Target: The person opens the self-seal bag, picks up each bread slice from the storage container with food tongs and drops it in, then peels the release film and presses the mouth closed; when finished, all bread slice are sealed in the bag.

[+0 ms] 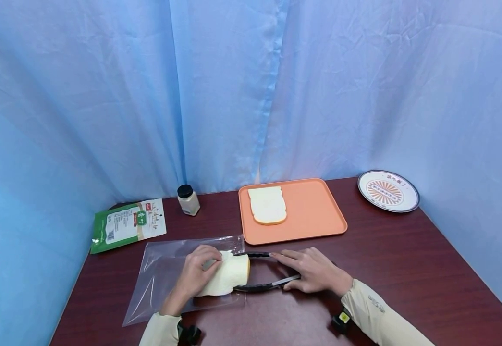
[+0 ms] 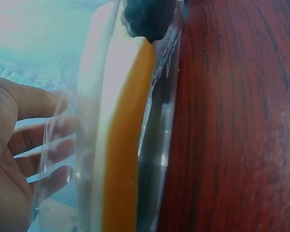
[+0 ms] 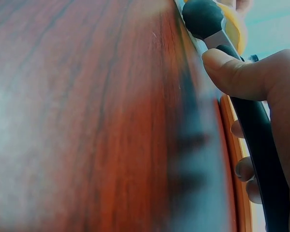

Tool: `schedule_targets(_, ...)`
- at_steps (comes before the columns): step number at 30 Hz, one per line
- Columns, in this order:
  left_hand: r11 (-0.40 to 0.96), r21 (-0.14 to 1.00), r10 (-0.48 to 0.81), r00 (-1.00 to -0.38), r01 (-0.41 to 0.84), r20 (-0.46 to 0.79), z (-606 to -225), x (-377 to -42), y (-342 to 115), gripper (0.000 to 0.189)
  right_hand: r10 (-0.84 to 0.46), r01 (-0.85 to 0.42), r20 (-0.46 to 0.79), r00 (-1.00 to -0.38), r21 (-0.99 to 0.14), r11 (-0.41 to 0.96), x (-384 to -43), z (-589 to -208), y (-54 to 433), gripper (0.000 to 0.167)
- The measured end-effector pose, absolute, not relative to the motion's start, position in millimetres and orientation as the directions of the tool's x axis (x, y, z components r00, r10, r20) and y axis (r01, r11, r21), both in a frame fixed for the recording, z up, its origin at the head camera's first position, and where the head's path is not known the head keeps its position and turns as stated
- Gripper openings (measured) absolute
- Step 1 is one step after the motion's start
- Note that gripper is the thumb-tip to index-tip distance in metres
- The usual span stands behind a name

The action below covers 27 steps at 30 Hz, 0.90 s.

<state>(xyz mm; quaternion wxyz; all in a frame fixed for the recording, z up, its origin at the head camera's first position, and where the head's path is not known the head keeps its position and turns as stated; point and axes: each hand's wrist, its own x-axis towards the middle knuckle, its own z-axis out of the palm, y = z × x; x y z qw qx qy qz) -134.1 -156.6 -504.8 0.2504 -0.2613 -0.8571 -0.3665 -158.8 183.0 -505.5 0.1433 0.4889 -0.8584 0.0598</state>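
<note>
- A bread slice (image 1: 228, 278) lies at the right edge of a clear plastic bag (image 1: 157, 278), on the near part of the table surface (image 1: 389, 283), left of its middle.
- The right hand (image 1: 317, 273) has thumb and fingers clamped on black tongs (image 1: 257, 288), whose tips meet the slice's opposite sides.
- The left hand (image 1: 196, 271) is at the slice's left part; in its wrist view the fingers stand slightly apart behind film, and I cannot tell whether they pinch it.
- The step looks like working the slice through the bag's mouth; inward or outward I cannot tell.
- A second slice (image 1: 268, 205) lies by the left edge of the orange tray (image 1: 311, 206).
- The next move probably calls for light tong pressure, a level slide and film held off the bread.
</note>
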Motion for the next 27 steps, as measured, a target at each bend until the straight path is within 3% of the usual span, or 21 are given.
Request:
schedule_targets(7,0.583,0.528,0.259,-0.757,0.618,0.600,-503.1,-132.5,-155.7,0.015,-0.820,-0.856,0.315,-0.477,0.042,0.515,-158.8,-505.4,179.7,0.078)
schedule_targets(15,0.556,0.528,0.259,-0.738,0.641,0.623,-504.3,-134.1,-155.6,0.015,-0.802,-0.841,0.297,-0.518,-0.004,0.541,-159.6,-506.4,182.4,0.078)
schedule_targets(27,0.539,0.541,0.254,-0.737,0.646,0.626,-503.9,-132.9,-154.6,0.014,-0.805,-0.845,0.301,-0.511,-0.006,0.535,-160.6,-509.3,178.7,0.077)
